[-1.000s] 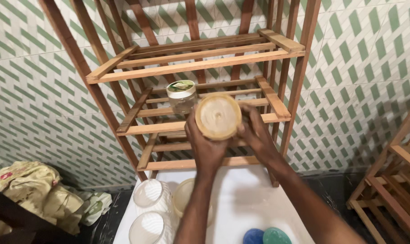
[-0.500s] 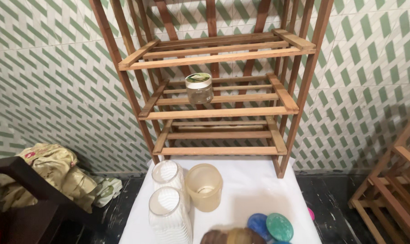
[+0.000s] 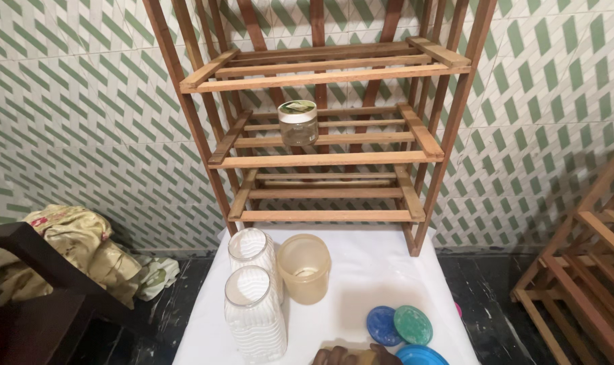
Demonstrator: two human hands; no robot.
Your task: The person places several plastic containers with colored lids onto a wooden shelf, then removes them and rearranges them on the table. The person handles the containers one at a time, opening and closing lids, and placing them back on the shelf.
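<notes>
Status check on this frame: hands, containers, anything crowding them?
One hand at bottom edge, which hand unclear, on a brownish thing. Open yellow tub beside two ribbed clear jars. Loose lids right of hand.

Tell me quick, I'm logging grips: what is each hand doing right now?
Left hand: not in view.
Right hand: one hand shows at the bottom edge, resting on a yellowish lid; which hand, and whether it grips, cannot be told.

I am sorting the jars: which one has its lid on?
The small glass jar on the wooden rack; the three jars on the white table stand open.
</notes>
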